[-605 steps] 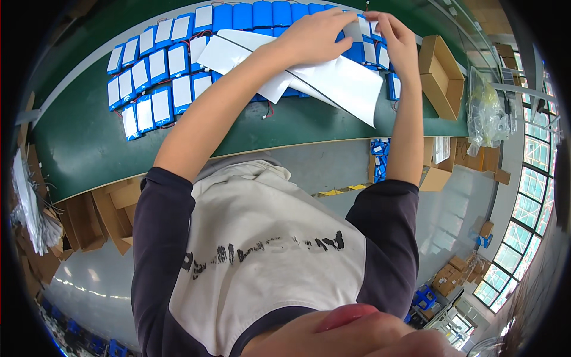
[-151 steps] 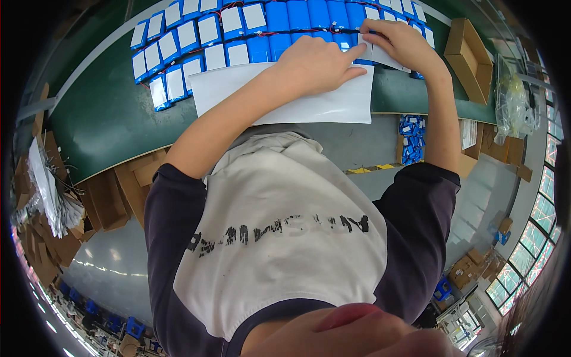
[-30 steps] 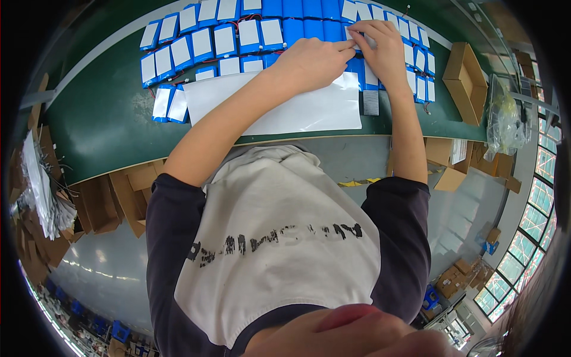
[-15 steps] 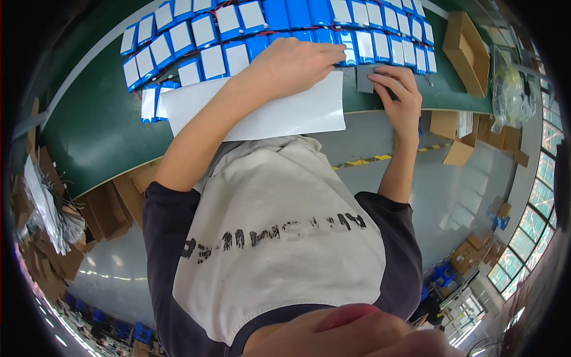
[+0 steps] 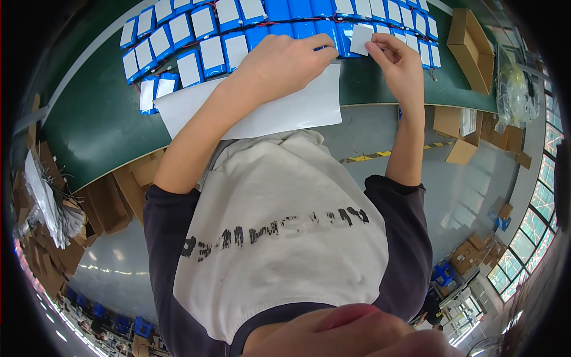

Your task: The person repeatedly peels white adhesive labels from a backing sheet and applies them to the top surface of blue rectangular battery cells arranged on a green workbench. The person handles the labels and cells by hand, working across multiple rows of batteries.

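Note:
Rows of flat blue battery packs [image 5: 305, 28] lie on the table, many with a white pad on top. My right hand [image 5: 399, 64] pinches a thin whitish square pad [image 5: 360, 39] between thumb and fingers. The pad is just over the near row of packs, covering part of one. My left hand [image 5: 290, 64] is at the near edge of the packs, its fingers bent and closed; whether they hold anything is hidden. Under that hand and forearm lies a large white sheet [image 5: 297, 107], reaching over the table's front edge.
The green table [image 5: 89, 143] has a curved-looking front edge close to my body. An open cardboard box [image 5: 473, 50] stands at its right end, beside clear plastic bags [image 5: 514, 92]. More cardboard boxes [image 5: 110, 205] are below the table at left. Thin red wires run between the packs.
My right hand has lifted the square pad from near the table's front edge up over the packs. My left hand's fingers, earlier stretched over the packs, have drawn back and bent.

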{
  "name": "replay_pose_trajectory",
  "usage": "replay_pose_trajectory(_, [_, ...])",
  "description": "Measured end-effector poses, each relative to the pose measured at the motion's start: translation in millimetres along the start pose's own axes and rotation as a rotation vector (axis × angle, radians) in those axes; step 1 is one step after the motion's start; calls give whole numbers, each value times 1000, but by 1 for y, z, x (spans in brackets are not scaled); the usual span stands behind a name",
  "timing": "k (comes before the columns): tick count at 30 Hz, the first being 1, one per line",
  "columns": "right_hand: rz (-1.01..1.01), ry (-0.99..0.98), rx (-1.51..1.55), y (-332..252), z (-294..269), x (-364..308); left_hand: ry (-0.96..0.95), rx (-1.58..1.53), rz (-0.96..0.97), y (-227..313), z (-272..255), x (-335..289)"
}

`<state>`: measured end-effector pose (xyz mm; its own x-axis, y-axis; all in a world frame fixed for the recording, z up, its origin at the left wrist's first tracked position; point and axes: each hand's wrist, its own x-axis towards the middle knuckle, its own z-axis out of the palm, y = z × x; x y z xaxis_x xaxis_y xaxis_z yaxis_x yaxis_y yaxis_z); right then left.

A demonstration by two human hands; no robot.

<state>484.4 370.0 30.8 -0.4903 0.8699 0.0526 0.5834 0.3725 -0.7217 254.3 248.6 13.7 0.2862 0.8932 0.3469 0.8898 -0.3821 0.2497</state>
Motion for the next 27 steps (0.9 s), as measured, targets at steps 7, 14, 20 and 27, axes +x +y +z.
replay_pose_trajectory(7, [-127, -5, -182, -6, 11, 9, 30, -66, -9, 3, 5, 10])
replay_pose_trajectory(14, [-456, 191, -384, -10, 28, -2, -53, -81, 5, 1, 12, 15])
replay_pose_trajectory(20, [-490, 312, -310, -10, 38, -23, 261, -278, 34, 2, -25, 1])
replay_pose_trajectory(27, [-511, -300, 689, -116, 109, -34, 868, -1533, -522, -38, -106, -22])
